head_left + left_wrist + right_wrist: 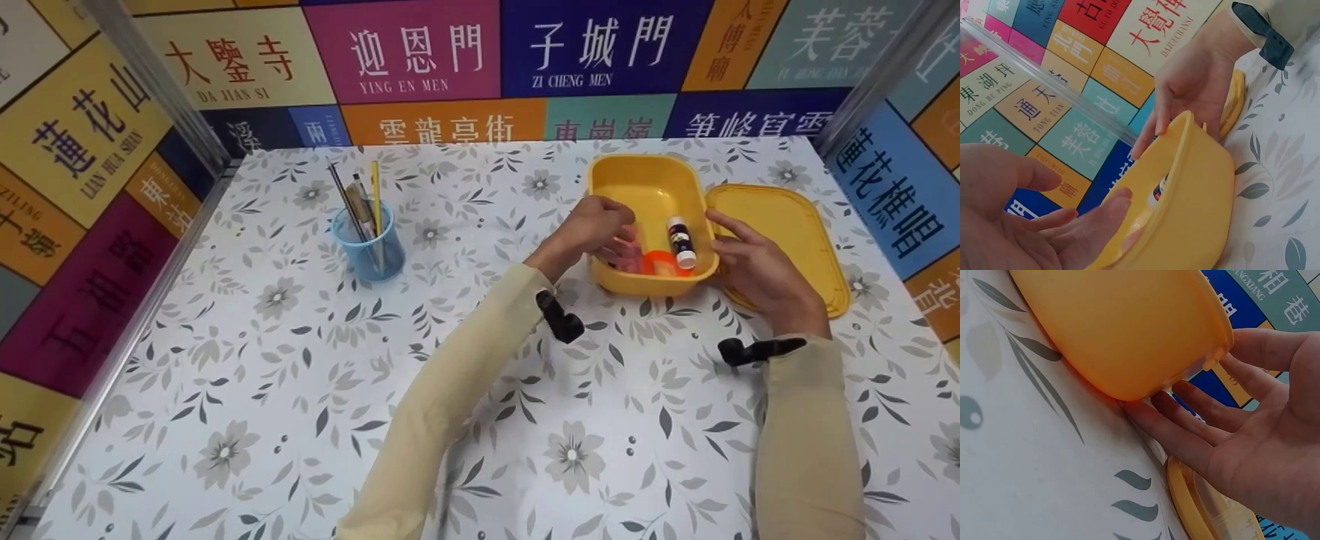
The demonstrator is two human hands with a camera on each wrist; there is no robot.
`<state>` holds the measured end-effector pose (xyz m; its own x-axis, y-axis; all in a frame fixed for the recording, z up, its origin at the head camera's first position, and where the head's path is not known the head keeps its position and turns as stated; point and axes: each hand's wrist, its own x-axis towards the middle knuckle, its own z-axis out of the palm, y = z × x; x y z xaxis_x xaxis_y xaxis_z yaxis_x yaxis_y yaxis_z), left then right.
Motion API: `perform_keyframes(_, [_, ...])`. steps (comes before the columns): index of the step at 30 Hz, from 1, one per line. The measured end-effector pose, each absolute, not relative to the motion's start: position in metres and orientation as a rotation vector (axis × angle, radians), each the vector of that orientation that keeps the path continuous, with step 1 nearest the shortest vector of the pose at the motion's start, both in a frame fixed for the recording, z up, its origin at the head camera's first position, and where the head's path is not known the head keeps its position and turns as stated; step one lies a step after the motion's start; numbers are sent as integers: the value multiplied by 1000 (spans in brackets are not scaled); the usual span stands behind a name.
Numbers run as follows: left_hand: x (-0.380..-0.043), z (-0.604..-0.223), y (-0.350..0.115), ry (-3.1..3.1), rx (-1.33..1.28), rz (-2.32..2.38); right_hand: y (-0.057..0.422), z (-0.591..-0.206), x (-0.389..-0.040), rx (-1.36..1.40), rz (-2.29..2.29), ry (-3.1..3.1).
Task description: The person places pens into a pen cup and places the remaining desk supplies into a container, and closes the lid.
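Note:
A yellow plastic box (649, 285) stands uncovered on the table. Over its left rim reaches my left hand (596, 225), fingertips at a pink thing (628, 255) inside; thumb and fingers are apart in the left wrist view. My right hand (772, 274) is at the opposite side, its extended fingers (1185, 439) touching the outer wall and rim. Inside the box, a dark-and-white glue stick (681, 244) leans beside a bright orange curved piece (664, 262). The left hand partly covers the pink thing.
The yellow lid (795, 240) lies right of the box, partly behind the right hand. A blue mesh pen cup (371, 251) with brushes and pencils stands at the left. Printed panels (420, 52) border the flower-patterned table (300, 420).

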<state>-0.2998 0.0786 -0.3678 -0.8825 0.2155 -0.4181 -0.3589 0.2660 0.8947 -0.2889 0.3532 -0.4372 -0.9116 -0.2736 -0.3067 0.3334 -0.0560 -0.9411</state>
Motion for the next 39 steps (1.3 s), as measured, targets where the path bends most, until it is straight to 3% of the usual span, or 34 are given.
perform_keyframes(9, [-297, -384, 68, 2335, -140, 1814, 352, -435, -287, 84, -2002, 1842])
perform_keyframes(21, [-299, -407, 62, 2390, -364, 1830, 353, -436, -286, 87, -2013, 1831])
perform_keyframes(39, [-297, -429, 50, 1903, -297, 2052, 351, -438, -288, 53, -2041, 1831])
